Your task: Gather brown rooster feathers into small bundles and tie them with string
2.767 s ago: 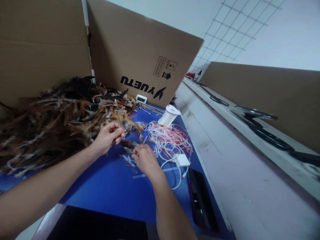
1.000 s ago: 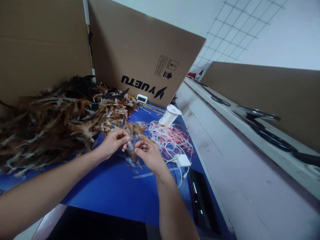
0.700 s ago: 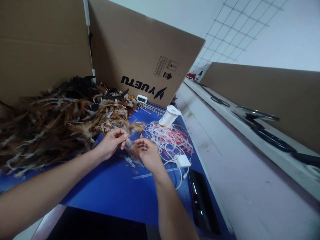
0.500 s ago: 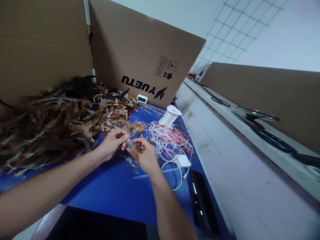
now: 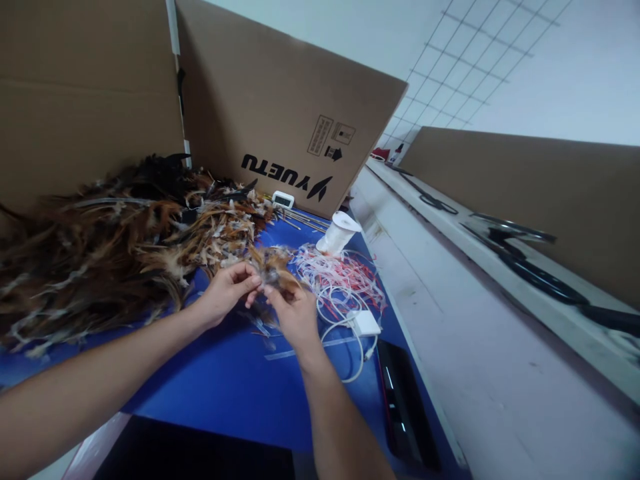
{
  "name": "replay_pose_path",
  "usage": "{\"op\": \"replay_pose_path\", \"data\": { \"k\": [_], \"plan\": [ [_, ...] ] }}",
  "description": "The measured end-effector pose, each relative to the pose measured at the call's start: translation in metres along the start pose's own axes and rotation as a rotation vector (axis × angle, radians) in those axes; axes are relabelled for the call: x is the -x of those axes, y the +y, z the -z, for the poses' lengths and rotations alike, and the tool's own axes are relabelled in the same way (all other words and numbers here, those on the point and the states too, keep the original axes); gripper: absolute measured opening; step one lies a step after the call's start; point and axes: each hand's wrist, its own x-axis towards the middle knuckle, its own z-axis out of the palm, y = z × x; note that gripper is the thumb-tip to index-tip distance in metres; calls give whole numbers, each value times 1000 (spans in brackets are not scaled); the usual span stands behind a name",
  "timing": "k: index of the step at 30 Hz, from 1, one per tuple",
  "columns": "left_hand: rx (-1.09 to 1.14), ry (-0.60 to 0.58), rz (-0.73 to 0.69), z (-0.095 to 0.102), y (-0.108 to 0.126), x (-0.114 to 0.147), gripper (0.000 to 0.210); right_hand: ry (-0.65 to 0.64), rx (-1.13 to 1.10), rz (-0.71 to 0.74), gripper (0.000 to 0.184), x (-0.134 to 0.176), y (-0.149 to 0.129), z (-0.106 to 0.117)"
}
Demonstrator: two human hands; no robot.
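Over the blue tabletop (image 5: 215, 380), my left hand (image 5: 233, 288) and my right hand (image 5: 295, 312) meet with their fingertips almost touching. Between them is a small tuft of brown and grey feathers (image 5: 273, 267). My left thumb and forefinger pinch its near end, and the fingers of my right hand close on its right side. The fluffy part fans out beyond my fingertips. A large heap of brown, black and whitish feathers (image 5: 115, 247) lies to the left. Scraps of clear strip (image 5: 263, 328) rest below my hands.
Right of my hands lie tangled white and red strands (image 5: 333, 270), a thread spool (image 5: 340, 233), a white charger (image 5: 365, 323) with its cable, and a dark phone-like device (image 5: 407, 403). Cardboard panels (image 5: 290, 87) stand behind. Thin sticks (image 5: 305, 219) lie beside a small digital display (image 5: 283, 199).
My right hand has turned, with its thumb now against the tuft near my left fingertips. The feathers now spread wider above my fingers. The view has shifted slightly.
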Motion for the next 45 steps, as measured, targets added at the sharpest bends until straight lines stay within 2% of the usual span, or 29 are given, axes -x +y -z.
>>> {"op": "replay_pose_path", "data": {
  "k": [3, 5, 8, 11, 15, 18, 26, 35, 45],
  "plan": [
    [-74, 15, -31, 2, 2, -1, 24, 62, -87, -8, 10, -5, -3, 11],
    [-145, 10, -70, 4, 4, -1, 23, 153, -131, -11, 13, -9, -4, 21],
    [-273, -48, -148, 7, 5, -1, 21, 288, -195, 2, 16, -16, -4, 36],
    [-411, -123, -229, 11, 7, 0, 21, 322, -202, 37, 16, -19, -5, 45],
    [-619, -210, -350, 12, 11, 3, 26, 275, -185, 76, 14, -18, -9, 49],
    [-691, -250, -409, 13, 12, 4, 25, 199, -170, 107, 11, -15, -14, 50],
    [-695, -295, -388, 15, 12, 4, 26, -53, -28, 193, 3, -10, -23, 48],
    [-755, -330, -372, 14, 13, 4, 27, -134, 100, 286, 8, -10, -20, 48],
    [-760, -362, -360, 13, 14, 3, 25, -205, 158, 257, 9, -10, -16, 45]
  ]
}}
